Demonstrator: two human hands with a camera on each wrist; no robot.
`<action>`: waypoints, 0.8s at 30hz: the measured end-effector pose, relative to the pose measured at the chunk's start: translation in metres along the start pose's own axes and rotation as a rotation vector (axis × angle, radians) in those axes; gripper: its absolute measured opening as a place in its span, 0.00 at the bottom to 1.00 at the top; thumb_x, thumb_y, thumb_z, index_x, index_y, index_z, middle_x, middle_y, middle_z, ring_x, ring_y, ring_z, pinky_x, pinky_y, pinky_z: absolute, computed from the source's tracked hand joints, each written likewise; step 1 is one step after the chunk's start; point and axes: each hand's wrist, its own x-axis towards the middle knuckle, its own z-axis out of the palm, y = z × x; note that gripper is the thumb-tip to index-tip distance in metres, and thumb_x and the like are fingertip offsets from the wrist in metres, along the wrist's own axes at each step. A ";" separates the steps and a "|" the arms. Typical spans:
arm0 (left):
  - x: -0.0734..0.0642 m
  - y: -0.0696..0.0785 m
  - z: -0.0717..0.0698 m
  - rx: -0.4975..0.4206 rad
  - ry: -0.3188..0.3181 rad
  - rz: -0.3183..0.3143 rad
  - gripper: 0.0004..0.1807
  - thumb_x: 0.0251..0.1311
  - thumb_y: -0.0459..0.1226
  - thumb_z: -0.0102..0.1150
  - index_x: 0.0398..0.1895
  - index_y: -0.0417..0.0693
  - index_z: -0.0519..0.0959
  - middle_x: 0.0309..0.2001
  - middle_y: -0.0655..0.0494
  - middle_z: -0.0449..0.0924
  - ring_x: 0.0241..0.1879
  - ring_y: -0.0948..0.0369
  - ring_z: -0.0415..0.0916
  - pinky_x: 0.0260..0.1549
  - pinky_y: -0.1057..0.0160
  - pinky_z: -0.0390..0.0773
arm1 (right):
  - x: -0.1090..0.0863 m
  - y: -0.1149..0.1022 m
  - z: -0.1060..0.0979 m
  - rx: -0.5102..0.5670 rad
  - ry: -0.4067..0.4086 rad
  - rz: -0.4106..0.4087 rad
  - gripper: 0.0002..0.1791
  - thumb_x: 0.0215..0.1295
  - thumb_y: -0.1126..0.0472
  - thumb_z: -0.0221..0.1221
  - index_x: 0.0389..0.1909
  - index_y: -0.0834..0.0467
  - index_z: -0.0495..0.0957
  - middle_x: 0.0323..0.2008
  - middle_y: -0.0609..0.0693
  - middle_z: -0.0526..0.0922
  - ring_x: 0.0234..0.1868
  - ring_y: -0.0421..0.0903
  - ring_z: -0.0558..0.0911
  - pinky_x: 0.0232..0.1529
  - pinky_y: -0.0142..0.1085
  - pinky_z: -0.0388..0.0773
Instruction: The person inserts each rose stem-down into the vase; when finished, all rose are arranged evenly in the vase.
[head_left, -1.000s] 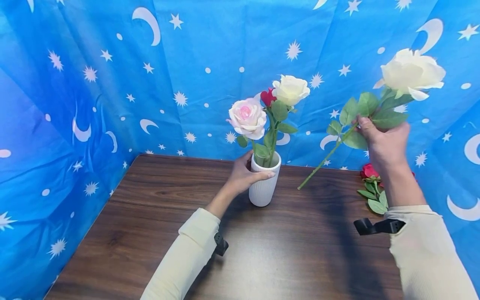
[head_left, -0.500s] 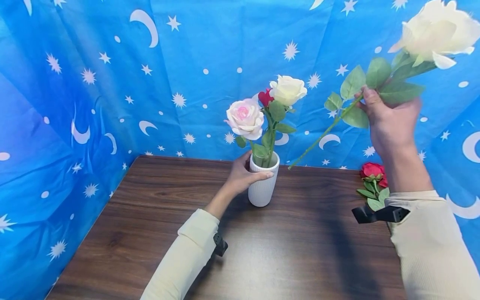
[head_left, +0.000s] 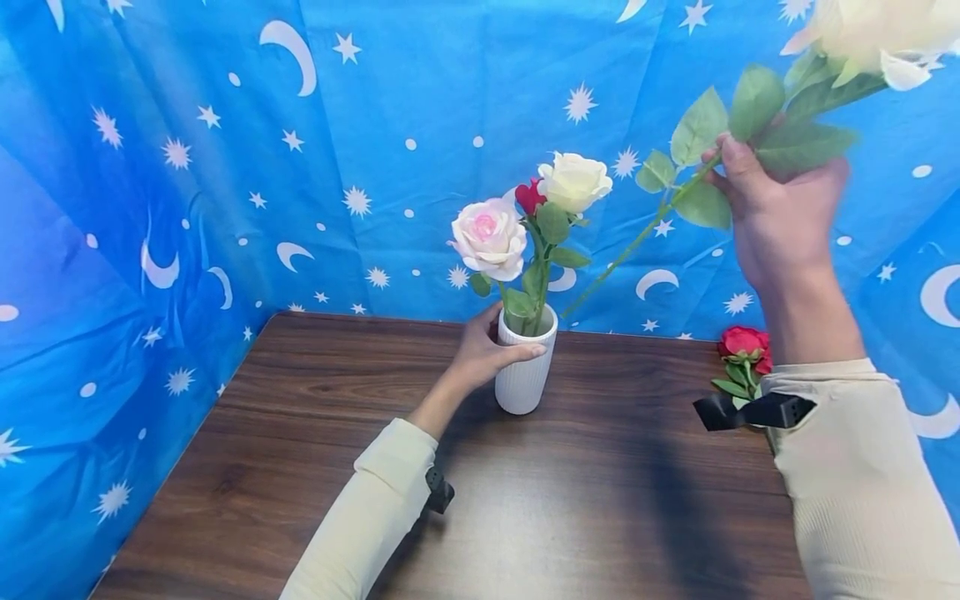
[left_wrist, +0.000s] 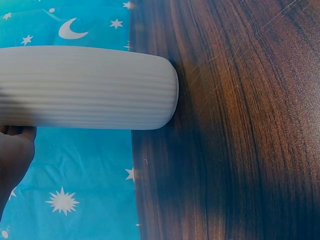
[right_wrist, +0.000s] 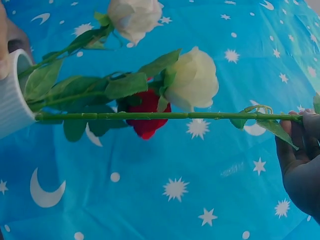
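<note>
My left hand [head_left: 483, 350] grips the white ribbed vase [head_left: 521, 383] near its rim; the vase stands upright on the table. In it are a pale pink rose [head_left: 490, 239], a white rose [head_left: 575, 182] and a partly hidden red flower [head_left: 529, 197]. Up at the right, my right hand [head_left: 787, 221] pinches the stem of another white rose [head_left: 873, 33], its bloom cut off by the view's edge. That stem [right_wrist: 125, 116] slants down leftward, its bare end by the vase's rim; whether they touch I cannot tell. The left wrist view shows the vase's side [left_wrist: 100, 87].
Red roses [head_left: 745, 343] lie at the table's back right, partly covered by the right sleeve and its black wrist strap. The brown wooden table [head_left: 585, 500] ends at a blue cloth [head_left: 420, 100] with moons and stars, which hangs behind and at both sides.
My right hand has lifted the white rose, and its stem end has moved left from over the table to the vase's rim. The left hand and the vase have stayed put.
</note>
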 end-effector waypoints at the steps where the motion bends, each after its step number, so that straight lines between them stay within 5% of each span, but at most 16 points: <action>1: 0.000 0.000 0.000 0.003 0.000 -0.002 0.37 0.51 0.38 0.76 0.67 0.48 0.73 0.57 0.46 0.82 0.53 0.53 0.83 0.53 0.55 0.84 | 0.000 0.000 0.002 0.003 -0.001 0.002 0.23 0.60 0.84 0.58 0.56 0.69 0.75 0.31 0.62 0.83 0.30 0.54 0.84 0.32 0.37 0.86; 10: 0.000 -0.002 0.001 -0.005 0.011 0.001 0.37 0.50 0.37 0.76 0.65 0.47 0.74 0.55 0.45 0.83 0.50 0.55 0.83 0.51 0.58 0.84 | 0.003 0.007 0.018 -0.047 -0.045 -0.015 0.20 0.57 0.83 0.63 0.51 0.70 0.77 0.33 0.62 0.85 0.31 0.53 0.84 0.32 0.35 0.86; 17: 0.000 -0.002 0.001 -0.011 0.008 0.006 0.37 0.50 0.36 0.76 0.66 0.46 0.74 0.56 0.44 0.83 0.51 0.54 0.83 0.51 0.57 0.84 | -0.002 0.022 0.025 -0.232 -0.095 -0.127 0.13 0.59 0.81 0.62 0.43 0.68 0.81 0.31 0.58 0.86 0.30 0.49 0.85 0.33 0.33 0.86; 24: 0.000 -0.001 0.001 -0.015 0.005 0.010 0.38 0.51 0.36 0.76 0.67 0.46 0.73 0.56 0.44 0.83 0.52 0.54 0.83 0.52 0.57 0.84 | -0.007 0.030 0.024 -0.367 -0.121 -0.127 0.10 0.61 0.77 0.64 0.42 0.64 0.83 0.32 0.55 0.87 0.31 0.46 0.87 0.36 0.33 0.87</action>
